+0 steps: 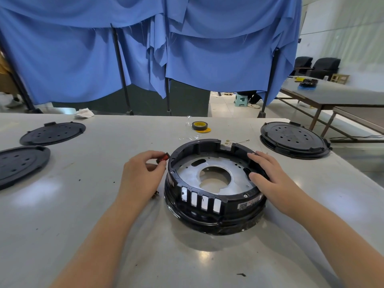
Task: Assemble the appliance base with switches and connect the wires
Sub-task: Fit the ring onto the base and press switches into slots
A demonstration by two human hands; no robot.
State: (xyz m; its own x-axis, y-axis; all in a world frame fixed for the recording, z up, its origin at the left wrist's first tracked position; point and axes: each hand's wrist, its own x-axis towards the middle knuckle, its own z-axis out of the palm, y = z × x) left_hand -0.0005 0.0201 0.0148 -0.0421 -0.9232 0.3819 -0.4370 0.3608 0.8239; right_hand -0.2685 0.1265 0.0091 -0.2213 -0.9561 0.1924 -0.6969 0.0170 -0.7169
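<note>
Left hand (143,173) pinching red rocker switch (164,157) just outside black appliance base (214,183), right hand (268,177) laid flat-fingered on rim; switch best squared to wall cutout before being pressed home.

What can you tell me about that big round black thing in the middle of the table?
The appliance base is a round black plastic ring lying flat on the grey table, with a silvery metal plate inside that has a large middle hole. Four upright slots cut its near wall. The right hand rests on its right rim; the left hand holds a small red switch against its left wall.
</note>
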